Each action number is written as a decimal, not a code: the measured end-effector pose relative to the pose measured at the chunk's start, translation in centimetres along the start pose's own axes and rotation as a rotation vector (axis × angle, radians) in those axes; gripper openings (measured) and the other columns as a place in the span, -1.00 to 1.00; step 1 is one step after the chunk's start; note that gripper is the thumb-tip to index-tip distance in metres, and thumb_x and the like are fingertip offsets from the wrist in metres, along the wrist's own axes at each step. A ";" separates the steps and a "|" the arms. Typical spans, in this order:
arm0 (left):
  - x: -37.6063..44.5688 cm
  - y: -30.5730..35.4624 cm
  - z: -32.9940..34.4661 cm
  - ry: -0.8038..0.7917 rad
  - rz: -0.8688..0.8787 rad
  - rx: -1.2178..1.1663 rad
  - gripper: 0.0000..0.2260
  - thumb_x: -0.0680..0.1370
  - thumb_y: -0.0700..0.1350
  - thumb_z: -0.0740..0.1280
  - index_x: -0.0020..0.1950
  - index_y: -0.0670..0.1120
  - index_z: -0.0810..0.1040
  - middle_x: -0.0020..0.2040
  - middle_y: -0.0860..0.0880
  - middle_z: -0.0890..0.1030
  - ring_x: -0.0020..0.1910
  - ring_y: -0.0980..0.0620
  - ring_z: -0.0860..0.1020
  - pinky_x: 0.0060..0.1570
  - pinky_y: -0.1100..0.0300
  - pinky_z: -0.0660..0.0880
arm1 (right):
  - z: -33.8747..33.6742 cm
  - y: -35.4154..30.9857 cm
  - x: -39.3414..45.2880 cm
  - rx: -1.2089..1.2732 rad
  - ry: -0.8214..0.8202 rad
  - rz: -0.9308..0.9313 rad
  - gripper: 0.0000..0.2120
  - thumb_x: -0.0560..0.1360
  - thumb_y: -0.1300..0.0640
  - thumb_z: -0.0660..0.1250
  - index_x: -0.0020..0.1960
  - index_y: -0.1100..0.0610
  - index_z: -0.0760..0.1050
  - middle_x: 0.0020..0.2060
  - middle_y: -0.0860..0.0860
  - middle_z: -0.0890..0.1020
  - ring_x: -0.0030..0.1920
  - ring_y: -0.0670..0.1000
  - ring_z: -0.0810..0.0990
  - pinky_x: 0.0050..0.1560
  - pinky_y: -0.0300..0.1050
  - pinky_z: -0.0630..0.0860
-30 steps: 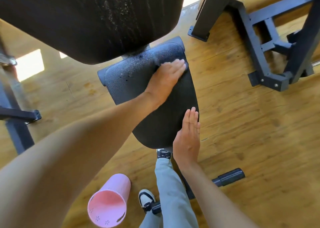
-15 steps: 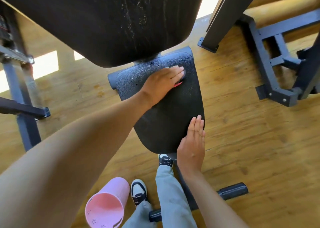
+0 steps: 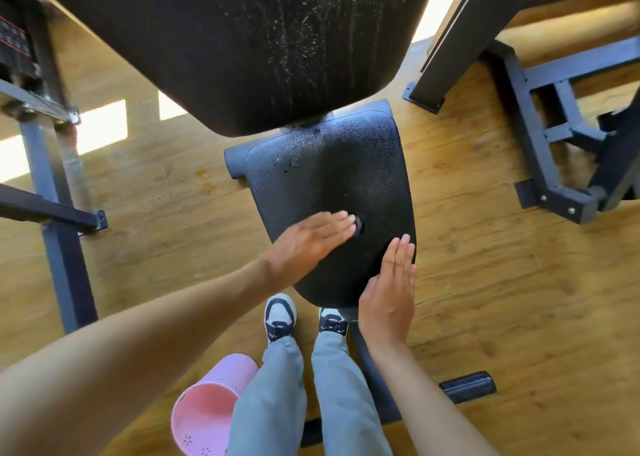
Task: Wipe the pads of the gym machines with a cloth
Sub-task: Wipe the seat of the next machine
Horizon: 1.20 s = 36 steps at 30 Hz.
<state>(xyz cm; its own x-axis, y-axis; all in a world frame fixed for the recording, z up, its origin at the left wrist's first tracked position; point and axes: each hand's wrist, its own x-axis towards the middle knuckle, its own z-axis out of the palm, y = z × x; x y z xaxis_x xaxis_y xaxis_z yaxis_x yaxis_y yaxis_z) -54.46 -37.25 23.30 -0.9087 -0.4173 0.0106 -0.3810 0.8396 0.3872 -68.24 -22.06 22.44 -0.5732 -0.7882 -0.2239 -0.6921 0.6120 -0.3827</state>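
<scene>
Seat pad [image 3: 349, 178] of a gym machine, viewed from above. The left hand [image 3: 308, 239] is lying flat on the near left part of the pad, its fingers straight and pressed together; a small dark fold of cloth [image 3: 359, 225] is showing just past the fingertips, the rest being hidden under the palm. The right hand [image 3: 389, 298] is resting along the pad's near right edge, fingers straight and held together, grasping nothing. The back pad [image 3: 242, 39], streaked with pale droplets, is rising above the seat pad at the top of the view. The person's two shoes [image 3: 280, 317] are standing on the wooden floor [image 3: 502, 282] just before the seat. A pink bucket [image 3: 207, 410] is lying tilted beside the left leg. A dark steel frame [image 3: 554, 136] is standing to the right.
</scene>
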 end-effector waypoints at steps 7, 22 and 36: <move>0.4 -2.2 1.1 0.034 0.236 0.144 -0.64 0.65 -0.31 0.27 0.45 -0.17 0.53 0.45 -0.07 0.54 0.43 -0.09 0.50 0.42 0.00 0.44 | 0.3 -0.8 0.0 -0.005 0.004 0.051 -0.33 0.58 0.42 0.13 0.66 0.25 0.05 0.66 0.13 0.06 0.66 0.08 -0.04 0.63 0.14 0.08; 9.5 -6.5 -3.8 0.014 -0.607 0.113 -0.46 0.58 -0.16 -0.01 0.54 -0.13 0.41 0.45 -0.06 0.50 0.43 -0.16 0.43 0.49 -0.03 0.33 | 0.6 -1.0 -0.1 -0.034 0.027 0.054 -0.29 0.53 0.46 0.12 0.65 0.26 0.06 0.65 0.14 0.09 0.66 0.10 -0.01 0.62 0.17 0.11; 7.1 -9.3 -4.1 -0.225 -0.065 0.421 -0.41 0.66 -0.10 0.10 0.70 -0.02 0.03 0.68 0.04 0.14 0.62 -0.14 0.18 0.50 -0.05 0.32 | 0.2 -1.1 0.0 -0.032 0.000 0.064 -0.29 0.54 0.45 0.15 0.65 0.26 0.06 0.65 0.13 0.08 0.66 0.09 0.00 0.62 0.15 0.09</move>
<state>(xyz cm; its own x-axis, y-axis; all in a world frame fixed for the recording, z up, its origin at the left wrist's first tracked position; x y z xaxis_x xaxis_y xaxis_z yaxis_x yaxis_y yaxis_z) -56.61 -49.47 23.57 -0.8774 -0.4268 -0.2191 -0.4319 0.9015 -0.0265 -67.44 -22.76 22.70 -0.6167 -0.7475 -0.2467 -0.6677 0.6628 -0.3389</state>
